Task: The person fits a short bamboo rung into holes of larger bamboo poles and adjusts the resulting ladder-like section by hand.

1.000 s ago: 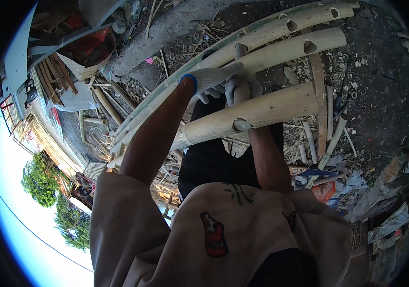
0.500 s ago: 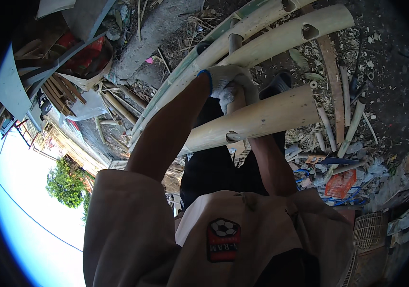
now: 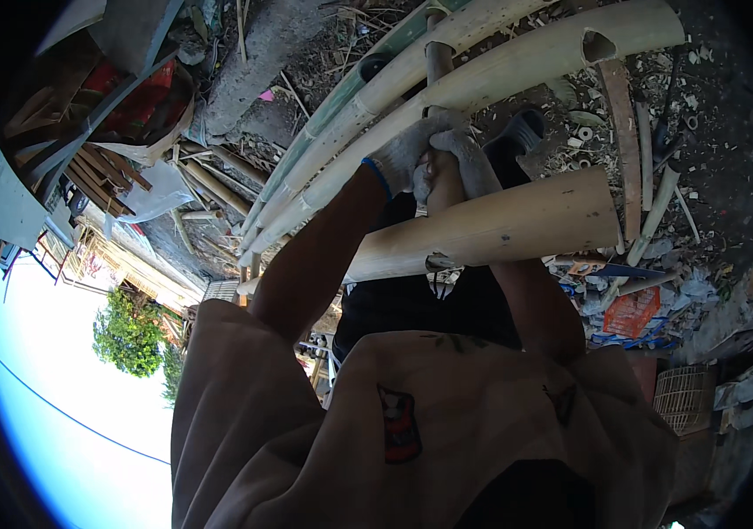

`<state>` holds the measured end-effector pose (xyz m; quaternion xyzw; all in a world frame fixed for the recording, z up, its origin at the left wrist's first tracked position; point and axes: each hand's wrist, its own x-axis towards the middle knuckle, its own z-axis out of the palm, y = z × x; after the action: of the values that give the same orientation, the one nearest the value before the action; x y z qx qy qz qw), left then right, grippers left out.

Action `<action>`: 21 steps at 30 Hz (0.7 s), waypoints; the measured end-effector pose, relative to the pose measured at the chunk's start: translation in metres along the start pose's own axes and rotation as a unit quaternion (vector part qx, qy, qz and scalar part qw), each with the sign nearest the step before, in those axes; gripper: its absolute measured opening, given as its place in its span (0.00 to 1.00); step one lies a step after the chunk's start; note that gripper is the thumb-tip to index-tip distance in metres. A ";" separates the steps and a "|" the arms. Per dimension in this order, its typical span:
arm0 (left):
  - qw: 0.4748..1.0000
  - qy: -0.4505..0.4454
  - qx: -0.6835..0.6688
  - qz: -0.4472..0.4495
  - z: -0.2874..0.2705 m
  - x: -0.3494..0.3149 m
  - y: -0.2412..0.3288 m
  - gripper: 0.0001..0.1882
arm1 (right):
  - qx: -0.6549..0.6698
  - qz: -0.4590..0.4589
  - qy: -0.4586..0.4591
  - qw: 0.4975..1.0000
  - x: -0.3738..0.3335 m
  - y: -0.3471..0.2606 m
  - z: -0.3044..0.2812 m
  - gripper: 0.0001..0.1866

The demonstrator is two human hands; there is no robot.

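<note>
Both my hands wear pale knitted work gloves and are closed side by side around a short bamboo rung. My left hand, with a blue cuff, wraps it from the left. My right hand grips it from the right, its forearm passing beneath the nearest bamboo pole. The rung's near end meets that thick pole, which has a cut hole on its near side. Its far end lies by a second bamboo pole, with a hole near its right end. My gloves hide whether it enters that pole.
Beyond lie another pale pole and a green one, with a crosspiece between poles. A wooden plank, bamboo offcuts and a handsaw lie at right. Scrap wood is piled at left. My shoe is beside the rung.
The bamboo poles sit farther right in view, and the view itself has shifted slightly. My hands stay closed on the rung, having moved a little along with it.
</note>
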<state>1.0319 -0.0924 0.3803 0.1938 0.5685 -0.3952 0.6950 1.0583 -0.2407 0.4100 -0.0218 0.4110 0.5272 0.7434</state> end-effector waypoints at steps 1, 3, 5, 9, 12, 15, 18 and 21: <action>1.000 -0.012 0.008 0.008 0.003 0.004 0.005 0.21 | -0.003 0.035 0.045 0.998 0.003 0.000 0.006 0.11; 0.988 0.004 -0.015 0.155 0.011 -0.001 -0.005 0.27 | -0.014 0.064 0.093 0.993 -0.001 -0.007 0.018 0.10; 0.990 -0.087 -0.063 0.092 0.001 0.007 -0.003 0.28 | -0.111 0.057 0.182 0.976 -0.008 -0.017 0.038 0.07; 0.967 -0.222 -0.094 0.086 0.007 0.019 -0.019 0.35 | 0.016 0.155 0.139 0.978 -0.007 -0.023 0.021 0.10; 0.955 -0.234 -0.150 0.106 0.007 0.022 -0.018 0.30 | 0.035 0.114 0.090 0.989 -0.006 -0.008 0.006 0.12; 0.997 -0.019 0.069 0.004 0.029 -0.012 0.026 0.22 | 0.101 0.085 0.047 0.990 -0.003 0.002 0.001 0.14; 0.980 0.126 0.141 -0.069 0.059 -0.031 0.035 0.16 | 0.194 0.093 -0.025 0.976 -0.003 0.013 -0.013 0.16; 0.990 0.029 0.102 -0.092 0.043 -0.015 0.034 0.18 | 0.283 0.089 -0.105 0.949 0.002 0.023 -0.018 0.15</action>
<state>1.0849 -0.0981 0.4001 0.2220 0.5603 -0.5077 0.6156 1.0294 -0.2375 0.4062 0.2819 0.4629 0.4525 0.7081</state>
